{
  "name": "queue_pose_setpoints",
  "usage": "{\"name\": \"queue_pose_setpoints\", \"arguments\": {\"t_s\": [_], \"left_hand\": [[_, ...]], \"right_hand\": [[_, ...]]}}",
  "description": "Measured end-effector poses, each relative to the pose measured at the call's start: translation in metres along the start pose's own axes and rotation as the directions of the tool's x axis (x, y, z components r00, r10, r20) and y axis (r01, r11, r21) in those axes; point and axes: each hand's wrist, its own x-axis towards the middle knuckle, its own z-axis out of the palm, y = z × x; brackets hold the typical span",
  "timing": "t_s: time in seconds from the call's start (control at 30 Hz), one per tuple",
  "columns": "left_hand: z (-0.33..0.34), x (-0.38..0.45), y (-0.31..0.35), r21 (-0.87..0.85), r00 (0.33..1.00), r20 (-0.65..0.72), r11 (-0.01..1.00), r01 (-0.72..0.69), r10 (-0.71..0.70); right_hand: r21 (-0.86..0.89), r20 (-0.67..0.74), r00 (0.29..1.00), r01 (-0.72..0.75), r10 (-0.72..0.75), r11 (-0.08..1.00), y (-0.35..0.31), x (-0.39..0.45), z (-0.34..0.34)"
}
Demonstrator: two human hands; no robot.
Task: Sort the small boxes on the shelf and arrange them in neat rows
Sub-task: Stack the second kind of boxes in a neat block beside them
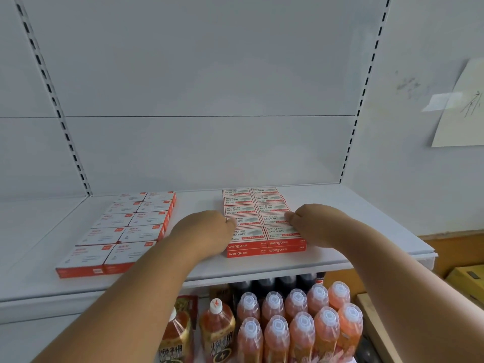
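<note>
- My left hand [207, 229] presses the left side of the red-and-white cardboard staple boxes [263, 221], fingers hidden.
- My right hand [311, 221] presses the right side, fingers curled.
- White metal shelf [199, 260] supports both blocks.

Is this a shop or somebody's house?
Most likely a shop. The white shelf has slotted uprights like store racking, many identical staple boxes sit in rows, and below stand lots of matching orange drink bottles.
</note>
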Motion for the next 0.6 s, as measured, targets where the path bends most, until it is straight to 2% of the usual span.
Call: {"name": "queue_pose_setpoints", "arguments": {"t_s": [0.1,0.23,0.47,0.6], "left_hand": [[-0.001,-0.004,0.000,-0.041,1.000,0.006,0.999,-0.002,0.003],[-0.001,-0.023,-0.005,-0.090,0.999,-0.027,0.996,0.022,-0.025],[0.006,-0.037,0.004,-0.002,0.997,-0.078,1.000,0.000,0.000],[0.006,-0.038,0.005,-0.014,0.997,-0.077,1.000,0.004,-0.005]], "right_hand": [[0.067,0.007,1.000,-0.020,0.019,0.998,0.000,-0.004,-0.004],[0.255,-0.028,0.996,-0.075,0.085,0.964,0.003,-0.022,-0.006],[0.078,-0.111,0.994,0.015,-0.006,0.997,0.001,-0.038,0.002],[0.069,-0.128,0.992,0.022,-0.013,0.997,0.001,-0.037,0.003]]}}
